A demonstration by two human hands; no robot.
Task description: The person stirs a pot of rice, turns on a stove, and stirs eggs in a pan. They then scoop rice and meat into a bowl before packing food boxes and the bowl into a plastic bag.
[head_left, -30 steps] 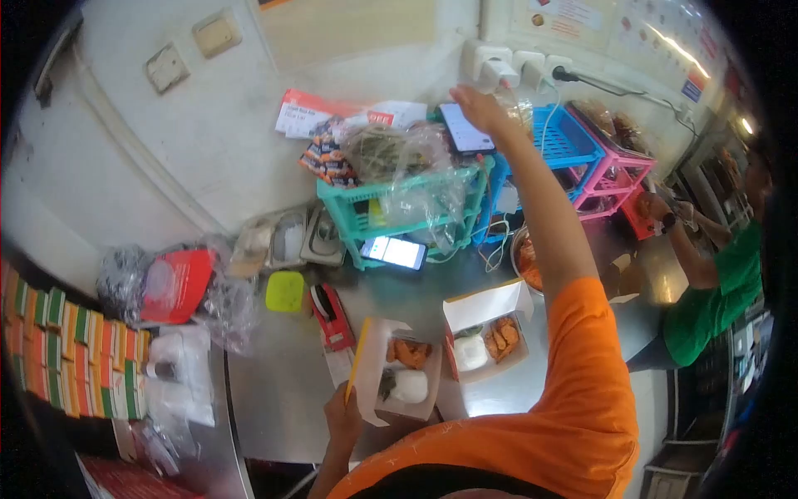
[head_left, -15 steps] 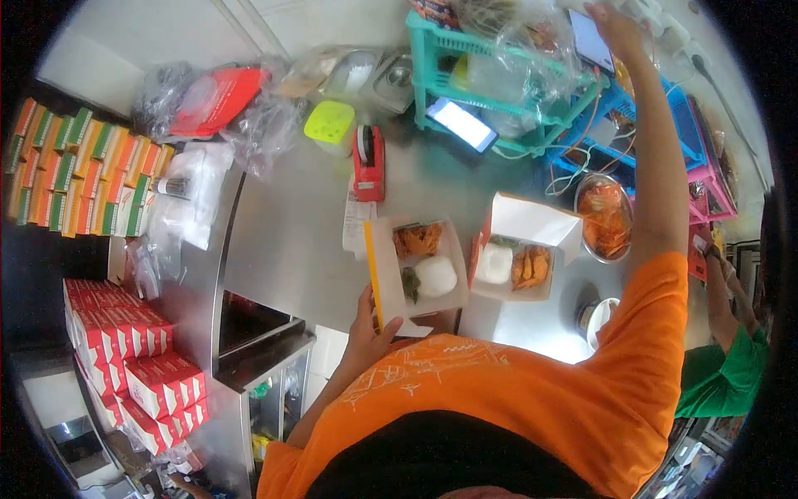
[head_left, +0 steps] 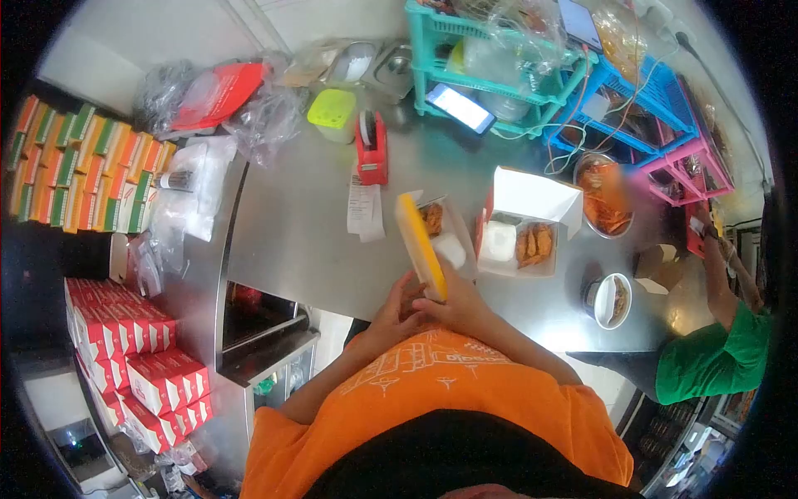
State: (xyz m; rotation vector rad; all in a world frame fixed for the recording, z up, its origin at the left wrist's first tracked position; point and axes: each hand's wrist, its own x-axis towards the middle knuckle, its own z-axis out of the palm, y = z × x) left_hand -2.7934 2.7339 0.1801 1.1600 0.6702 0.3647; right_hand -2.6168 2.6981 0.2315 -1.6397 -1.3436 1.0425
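Note:
A cardboard meal box (head_left: 459,218) with fried chicken (head_left: 431,218) and white rice (head_left: 450,249) stands in front of me. Its lid, with a yellow outer face (head_left: 421,247), is tilted partly over the food. My left hand (head_left: 397,313) is at the near left of the box, fingers curled against the lid's lower edge. My right hand (head_left: 457,304) grips the near side of the box, thumb pointing toward the left hand. To the right is a second open meal box (head_left: 539,198) holding rice and chicken pieces; neither hand touches it.
Behind the boxes are a red tape dispenser (head_left: 371,158), paper receipts (head_left: 363,209) and a phone (head_left: 460,109). A metal bowl of red-orange food (head_left: 605,200) and a white tub (head_left: 613,301) stand right. Stacked red boxes (head_left: 125,333) are left. A person in a green sleeve (head_left: 715,358) is at right.
My right hand has come down from the phone on the rack to the near meal box. The box's lid has swung from upright at the left to partly over the food.

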